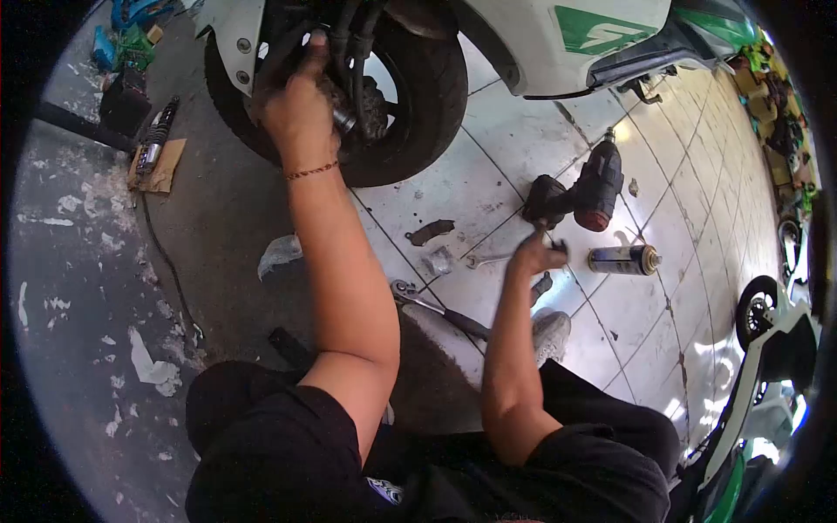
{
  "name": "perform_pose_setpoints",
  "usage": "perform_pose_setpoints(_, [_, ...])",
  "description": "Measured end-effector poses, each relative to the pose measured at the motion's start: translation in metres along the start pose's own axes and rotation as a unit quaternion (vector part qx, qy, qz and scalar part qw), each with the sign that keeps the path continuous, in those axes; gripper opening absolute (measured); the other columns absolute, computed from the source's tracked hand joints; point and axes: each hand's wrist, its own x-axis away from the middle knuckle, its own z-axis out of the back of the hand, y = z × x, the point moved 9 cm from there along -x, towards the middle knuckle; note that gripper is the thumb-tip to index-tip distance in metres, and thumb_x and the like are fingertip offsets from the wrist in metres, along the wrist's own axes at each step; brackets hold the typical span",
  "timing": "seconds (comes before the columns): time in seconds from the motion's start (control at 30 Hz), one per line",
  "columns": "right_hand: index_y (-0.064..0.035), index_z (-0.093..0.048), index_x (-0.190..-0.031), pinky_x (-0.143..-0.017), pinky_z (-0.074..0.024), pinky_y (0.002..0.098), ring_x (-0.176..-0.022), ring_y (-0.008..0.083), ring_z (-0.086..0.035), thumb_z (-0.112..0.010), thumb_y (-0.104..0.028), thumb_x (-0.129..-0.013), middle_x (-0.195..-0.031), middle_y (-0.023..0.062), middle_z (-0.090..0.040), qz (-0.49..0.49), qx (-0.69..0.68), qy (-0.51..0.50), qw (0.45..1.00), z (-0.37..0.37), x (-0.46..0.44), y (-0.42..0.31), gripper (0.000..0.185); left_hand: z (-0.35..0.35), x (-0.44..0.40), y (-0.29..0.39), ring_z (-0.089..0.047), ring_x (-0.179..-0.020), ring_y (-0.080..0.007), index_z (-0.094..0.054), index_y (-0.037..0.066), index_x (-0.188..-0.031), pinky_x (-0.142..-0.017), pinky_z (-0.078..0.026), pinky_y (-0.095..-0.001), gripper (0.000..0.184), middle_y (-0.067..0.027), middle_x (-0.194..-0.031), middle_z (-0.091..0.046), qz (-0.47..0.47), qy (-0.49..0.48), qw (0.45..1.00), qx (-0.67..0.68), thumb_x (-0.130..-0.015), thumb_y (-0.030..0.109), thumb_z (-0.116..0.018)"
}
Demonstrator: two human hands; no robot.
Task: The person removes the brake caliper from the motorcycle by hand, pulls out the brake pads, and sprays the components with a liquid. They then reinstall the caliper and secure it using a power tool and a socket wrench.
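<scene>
My left hand (301, 109) is up at the front wheel (427, 113) of a motorbike, closed around the dirty brake caliper (373, 113) beside the fork. Its thumb points up, and most of its fingers are hidden. My right hand (534, 255) hovers low over the tiled floor with its fingers apart, and nothing shows in it. Just above it lies a cordless impact driver (597, 183). Close by are a spanner (488, 259), a spray can (623, 260) on its side and a small clear plastic packet (438, 260). A worn brake pad (430, 232) lies further left.
A ratchet (427, 301) lies by my shoe (551, 336). Bodywork (558, 44) of the motorbike overhangs the floor. At left, a shock absorber (157, 135) rests on cardboard (166, 170), with a cable (161, 248) below. Another motorbike (767, 349) stands at right.
</scene>
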Motion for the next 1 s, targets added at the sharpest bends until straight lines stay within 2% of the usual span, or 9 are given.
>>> perform_pose_setpoints(0.1, [0.0112, -0.048, -0.119, -0.088, -0.0432, 0.0443, -0.098, 0.0289, -0.054, -0.084, -0.027, -0.071, -0.108, 0.0189, -0.055, 0.217, 0.005, 0.025, 0.976, 0.005, -0.060, -0.037, 0.071, -0.002, 0.002, 0.006, -0.054, -0.058, -0.0130, -0.066, -0.002, -0.090, -0.055, -0.043, -0.0256, 0.025, -0.0045, -0.075, -0.063, -0.024, 0.016, 1.000, 0.008, -0.078, 0.016, -0.077])
perform_pose_setpoints(0.17, [0.0049, -0.056, -0.115, -0.088, -0.0438, 0.0430, -0.099, 0.0292, -0.056, -0.079, -0.026, -0.074, -0.111, 0.0166, -0.059, 0.204, -0.249, -0.250, 0.913, -0.017, -0.075, -0.099, 0.056, -0.004, 0.003, 0.012, -0.054, -0.059, -0.0133, -0.065, -0.002, -0.090, -0.055, -0.044, -0.0256, 0.024, -0.0046, -0.075, -0.063, -0.049, 0.028, 0.998, 0.011, -0.078, 0.016, -0.076])
perform_pose_setpoints(0.2, [-0.0016, -0.063, -0.110, -0.089, -0.0451, 0.0403, -0.101, 0.0280, -0.058, -0.075, -0.019, -0.076, -0.111, 0.0117, -0.064, 0.428, -0.137, -0.150, 0.881, -0.005, -0.063, -0.152, 0.040, -0.006, 0.004, 0.015, -0.054, -0.059, -0.0134, -0.065, -0.002, -0.090, -0.056, -0.044, -0.0257, 0.024, -0.0046, -0.075, -0.063, -0.063, 0.036, 0.997, 0.013, -0.079, 0.016, -0.076])
perform_pose_setpoints(0.37, [-0.0032, -0.062, -0.116, -0.092, -0.0446, 0.0394, -0.101, 0.0261, -0.059, -0.070, -0.016, -0.084, -0.111, 0.0102, -0.064, 0.278, -0.164, -0.234, 0.917, -0.082, -0.094, -0.046, 0.035, -0.004, 0.043, 0.050, -0.055, -0.060, -0.0141, -0.064, -0.003, -0.090, -0.057, -0.045, -0.0258, 0.023, -0.0049, -0.075, -0.063, -0.221, 0.162, 0.961, -0.020, -0.081, 0.016, -0.073])
perform_pose_setpoints(0.5, [-0.0041, -0.064, -0.109, -0.087, -0.0478, 0.0383, -0.095, 0.0232, -0.059, -0.072, -0.015, -0.084, -0.103, 0.0067, -0.065, 0.051, -0.380, -0.392, 0.836, -0.049, -0.066, -0.032, 0.028, -0.044, 0.098, 0.054, -0.058, -0.066, -0.0158, -0.063, -0.002, -0.089, -0.064, -0.047, -0.0271, 0.022, -0.0077, -0.078, -0.065, -0.301, 0.009, 0.951, -0.068, -0.083, 0.019, -0.068])
perform_pose_setpoints(0.57, [-0.0049, -0.063, -0.111, -0.088, -0.0478, 0.0381, -0.096, 0.0226, -0.059, -0.073, -0.013, -0.083, -0.104, 0.0064, -0.065, 0.028, -0.404, -0.448, 0.797, -0.023, -0.050, -0.034, 0.031, -0.113, 0.130, -0.003, -0.064, -0.078, -0.0260, -0.063, -0.002, -0.093, -0.073, -0.049, -0.0341, 0.044, -0.0185, -0.092, -0.066, -0.132, -0.260, 0.939, -0.181, -0.087, 0.042, -0.063])
perform_pose_setpoints(0.7, [-0.0042, -0.059, -0.121, -0.078, -0.0497, 0.0327, -0.087, 0.0163, -0.058, -0.076, 0.000, -0.069, -0.102, 0.0036, -0.062, 0.155, -0.301, -0.556, 0.759, -0.008, -0.025, -0.089, 0.054, -0.112, 0.170, -0.135, -0.060, -0.097, -0.0376, -0.059, -0.004, -0.106, -0.092, -0.043, -0.0395, 0.078, -0.0240, -0.094, -0.065, 0.210, -0.252, 0.907, -0.264, -0.089, 0.070, -0.041])
perform_pose_setpoints(0.83, [-0.0062, -0.062, -0.118, -0.088, -0.0473, 0.0380, -0.097, 0.0220, -0.058, -0.079, -0.006, -0.069, -0.107, 0.0047, -0.064, 0.274, -0.238, -0.542, 0.758, 0.007, 0.006, -0.094, 0.052, -0.097, 0.165, -0.180, -0.059, -0.077, -0.0317, -0.064, -0.005, -0.081, -0.077, -0.045, -0.0401, 0.061, -0.0176, -0.077, -0.064, 0.148, -0.169, 0.968, -0.110, -0.095, 0.051, -0.045])
perform_pose_setpoints(1.0, [-0.0068, -0.068, -0.104, -0.088, -0.0487, 0.0391, -0.099, 0.0300, -0.063, -0.084, -0.026, -0.065, -0.103, 0.0119, -0.068, 0.362, -0.117, -0.554, 0.741, 0.027, 0.003, -0.126, 0.046, -0.062, 0.184, -0.208, -0.053, -0.071, -0.0171, -0.062, -0.003, -0.085, -0.069, -0.044, -0.0330, 0.037, -0.0074, -0.077, -0.059, 0.307, -0.095, 0.947, 0.014, -0.094, 0.033, -0.056])
